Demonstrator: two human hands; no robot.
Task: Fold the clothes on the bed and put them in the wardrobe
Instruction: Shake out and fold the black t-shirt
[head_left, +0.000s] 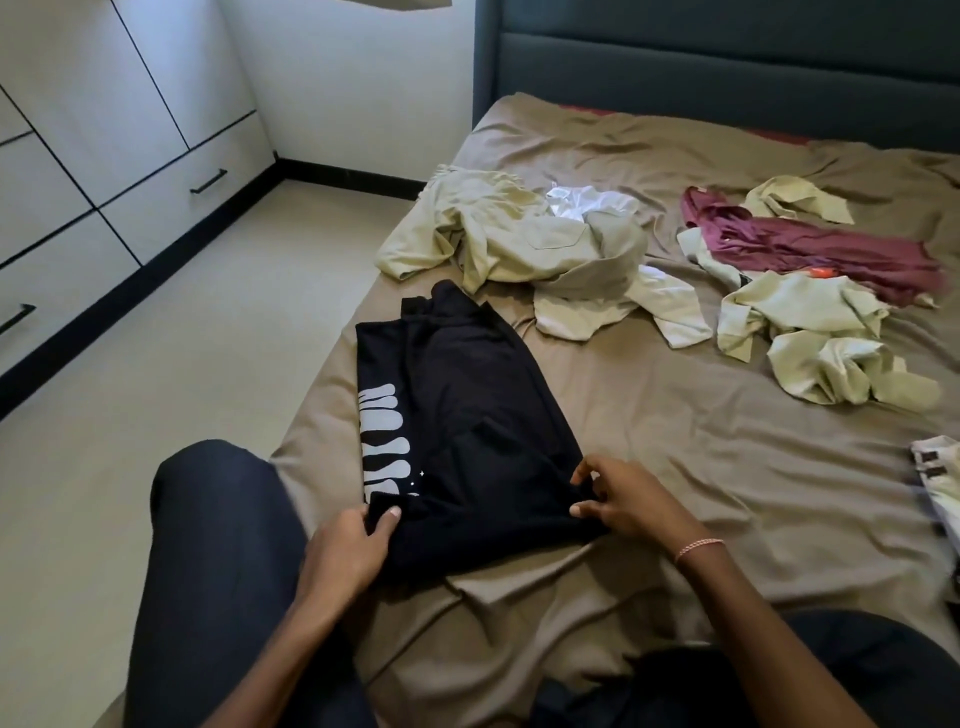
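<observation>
A black garment (457, 410) with white lettering down its left edge lies partly folded on the tan bedsheet (649, 441), near the bed's left side. My left hand (353, 545) grips its near left corner, thumb on top. My right hand (628, 499) pinches its near right corner. Further back lie crumpled clothes: a beige pile (524, 244) with a white garment (587, 200) in it, a maroon garment (821, 249) and pale green pieces (821, 338). The white wardrobe (104, 156) with black handles stands at the left.
A dark upholstered headboard (727, 57) closes the far end of the bed. Pale floor (182, 364) runs between the bed and the wardrobe. A white patterned item (940, 483) sits at the right edge. My knees in dark trousers are at the bottom.
</observation>
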